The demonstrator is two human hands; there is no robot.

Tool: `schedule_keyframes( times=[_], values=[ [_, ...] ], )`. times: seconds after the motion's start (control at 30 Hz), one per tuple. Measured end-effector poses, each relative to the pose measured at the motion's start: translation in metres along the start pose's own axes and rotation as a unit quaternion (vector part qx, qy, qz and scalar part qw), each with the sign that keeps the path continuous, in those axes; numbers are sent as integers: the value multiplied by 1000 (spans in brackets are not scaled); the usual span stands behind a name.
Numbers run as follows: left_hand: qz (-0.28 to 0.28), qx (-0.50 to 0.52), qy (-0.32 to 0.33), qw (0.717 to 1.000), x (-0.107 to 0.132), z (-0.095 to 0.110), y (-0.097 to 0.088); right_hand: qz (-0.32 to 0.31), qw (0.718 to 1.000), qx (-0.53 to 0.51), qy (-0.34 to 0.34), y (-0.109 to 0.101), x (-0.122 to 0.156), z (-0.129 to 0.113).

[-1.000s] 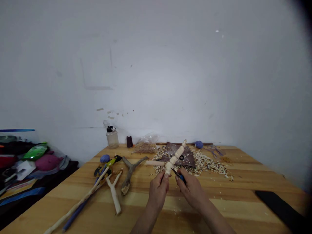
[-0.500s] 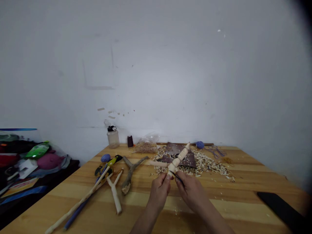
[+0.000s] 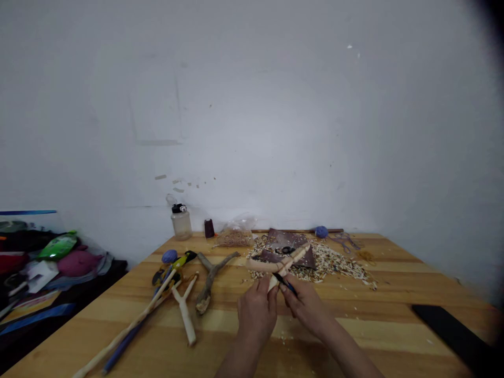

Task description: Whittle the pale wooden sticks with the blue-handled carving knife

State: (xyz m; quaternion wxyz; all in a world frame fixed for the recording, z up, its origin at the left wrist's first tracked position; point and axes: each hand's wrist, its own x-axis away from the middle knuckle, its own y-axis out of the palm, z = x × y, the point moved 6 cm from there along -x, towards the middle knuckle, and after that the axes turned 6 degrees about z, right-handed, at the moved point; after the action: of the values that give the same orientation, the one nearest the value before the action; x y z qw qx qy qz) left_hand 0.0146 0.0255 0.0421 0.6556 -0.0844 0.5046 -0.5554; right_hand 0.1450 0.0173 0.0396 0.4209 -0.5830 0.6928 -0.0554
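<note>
Currently both bare hands work at the near middle of a wooden table (image 3: 378, 310), over the edge closest to the person. Left hand (image 3: 255, 315) is curled shut around the lower end of a whittled forked stick (image 3: 290, 264), pale peeled wood, lying tilted across the hand with one arm going up right and the other going left, over a pile of wood shavings (image 3: 334, 268). Right hand (image 3: 305, 310) is closed in a pinch on a small knife (image 3: 285, 283) with a dark blue handle, its blade right against the stick near the left hand's fingers. Under the stick, on the shavings, lies a dark leather piece (image 3: 289, 252).

Along the far edge: plastic bottle (image 3: 181, 224), dark thread spool (image 3: 209, 228), bag of shavings (image 3: 236, 237), blue yarn ball (image 3: 321, 232). Toward the left edge: bark-covered forked branch (image 3: 210, 278), peeled Y-shaped stick (image 3: 185, 315), long peeled stick (image 3: 126, 328). Black flat strip (image 3: 444, 328) sits at the right edge. Off the table at left, a heap of soft items (image 3: 59, 260).
</note>
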Motion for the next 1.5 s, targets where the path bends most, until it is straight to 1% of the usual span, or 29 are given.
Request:
schedule_keyframes(
  times=[0.07, 0.17, 0.23, 0.3, 0.43, 0.5, 0.6, 0.67, 0.73, 0.87, 0.97, 1.07, 1.13, 1.2, 1.23, 1.33, 1.37, 1.4, 1.43, 1.5],
  values=[
    [-8, 132, -53, 990, -2, -9, 5, 30, 999, -6, -11, -9, -1, 2],
    [-30, 297, -139, 944, -4, -22, 16, 77, 994, 79, -10, -21, -3, 5],
    [-35, 371, -162, 914, -4, -24, 20, 85, 987, 139, 3, -23, -4, 8],
    [-39, 413, -162, 895, -4, -22, 22, 84, 983, 162, 12, -22, -3, 8],
    [-55, 434, -159, 885, -2, -17, 22, 93, 983, 159, -4, -17, -1, 6],
    [-61, 434, -155, 885, -2, -14, 20, 99, 983, 150, -30, -17, 1, 4],
    [-54, 433, -132, 890, -2, -9, 15, 105, 981, 146, -73, -17, 2, -1],
    [-51, 438, -118, 890, -3, -6, 13, 108, 974, 170, -99, -18, 4, -6],
    [-51, 451, -113, 884, -2, -4, 13, 111, 964, 212, -119, -18, 5, -12],
    [-61, 468, -106, 875, 0, -5, 19, 107, 947, 271, -133, -17, 8, -21],
    [-62, 487, -116, 864, 1, -8, 23, 112, 957, 236, -129, -18, 8, -20],
    [-65, 529, -175, 828, 2, -14, 27, 156, 973, 133, -104, -23, 7, -11],
    [-75, 556, -226, 796, 3, -18, 30, 193, 976, 70, -78, -26, 6, -4],
    [-92, 581, -269, 763, 4, -20, 34, 215, 975, 24, -52, -28, 4, 3],
    [-108, 596, -289, 741, 5, -19, 36, 217, 975, 3, -41, -27, 4, 6],
    [-170, 643, -352, 659, 10, -15, 44, 223, 973, -55, 1, -28, 2, 11],
    [-180, 656, -366, 635, 10, -14, 46, 227, 971, -71, 16, -29, 2, 13],
    [-184, 668, -372, 618, 10, -13, 46, 232, 969, -84, 30, -30, 2, 14],
    [-181, 679, -371, 607, 9, -13, 45, 240, 965, -97, 42, -32, 2, 15],
    [-159, 699, -357, 599, 6, -13, 41, 261, 955, -128, 62, -37, 3, 17]
  ],
)
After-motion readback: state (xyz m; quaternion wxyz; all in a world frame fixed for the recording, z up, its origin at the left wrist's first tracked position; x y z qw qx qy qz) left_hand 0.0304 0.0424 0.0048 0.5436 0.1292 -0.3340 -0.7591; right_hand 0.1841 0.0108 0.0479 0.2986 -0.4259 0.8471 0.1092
